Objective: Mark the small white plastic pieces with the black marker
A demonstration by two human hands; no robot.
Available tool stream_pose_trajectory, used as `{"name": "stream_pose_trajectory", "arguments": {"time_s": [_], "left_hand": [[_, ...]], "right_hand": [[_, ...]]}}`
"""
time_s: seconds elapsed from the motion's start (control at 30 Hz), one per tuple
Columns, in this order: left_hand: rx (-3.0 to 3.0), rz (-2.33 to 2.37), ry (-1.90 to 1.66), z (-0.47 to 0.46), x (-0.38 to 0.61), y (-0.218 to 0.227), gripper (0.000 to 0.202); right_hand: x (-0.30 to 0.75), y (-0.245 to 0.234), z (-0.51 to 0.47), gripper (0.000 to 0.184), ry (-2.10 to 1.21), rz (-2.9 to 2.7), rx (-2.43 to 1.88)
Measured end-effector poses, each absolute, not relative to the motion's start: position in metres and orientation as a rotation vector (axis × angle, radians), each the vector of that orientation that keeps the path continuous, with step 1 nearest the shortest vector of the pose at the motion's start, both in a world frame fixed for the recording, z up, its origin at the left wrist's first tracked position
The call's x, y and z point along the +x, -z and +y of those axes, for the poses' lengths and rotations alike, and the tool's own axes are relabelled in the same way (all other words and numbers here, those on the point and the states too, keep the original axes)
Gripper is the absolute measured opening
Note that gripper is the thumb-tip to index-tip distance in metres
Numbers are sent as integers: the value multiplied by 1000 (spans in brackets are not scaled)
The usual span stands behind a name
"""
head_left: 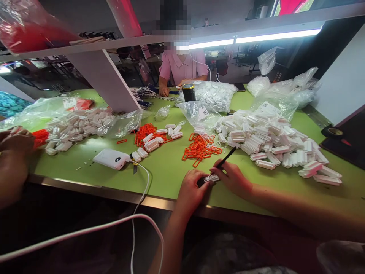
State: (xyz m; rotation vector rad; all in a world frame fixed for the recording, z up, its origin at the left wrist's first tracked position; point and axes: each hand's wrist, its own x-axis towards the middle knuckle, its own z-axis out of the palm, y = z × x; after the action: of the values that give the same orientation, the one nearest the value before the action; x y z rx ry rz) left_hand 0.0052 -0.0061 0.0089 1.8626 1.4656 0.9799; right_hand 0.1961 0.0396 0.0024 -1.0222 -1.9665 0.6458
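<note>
Near the front edge of the green table, my left hand (194, 186) is closed on a small white plastic connector housing (211, 178) with rows of holes on its upper face. My right hand (234, 178) pinches a slim black pen-like tool (227, 156), tilted, its lower end close to the housing; my fingers hide whether the tip touches it. Just beyond my hands lies a heap of orange plastic frames (199, 148). A large pile of white connector housings (265, 137) spreads to the right of it.
A white power bank (111, 158) with a white cable (146, 179) lies left of my hands. Another person's hand (17, 139) works at the far left, beside more white housings (80, 123). Across the table sits a person in pink (184, 66), behind a black can (188, 92) and plastic bags.
</note>
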Motion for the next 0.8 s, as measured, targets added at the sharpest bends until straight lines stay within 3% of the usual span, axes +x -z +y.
{"name": "stream_pose_trajectory", "arguments": {"time_s": [0.47,0.8], "left_hand": [[1870,1481,-973,-4,6,-8,9],[1872,1487,-945,-4,4,-8,10]], "right_hand": [[193,-10,32,20,-85,-2415,-700],[196,-6,44,37,-712,-1940,-917]]}}
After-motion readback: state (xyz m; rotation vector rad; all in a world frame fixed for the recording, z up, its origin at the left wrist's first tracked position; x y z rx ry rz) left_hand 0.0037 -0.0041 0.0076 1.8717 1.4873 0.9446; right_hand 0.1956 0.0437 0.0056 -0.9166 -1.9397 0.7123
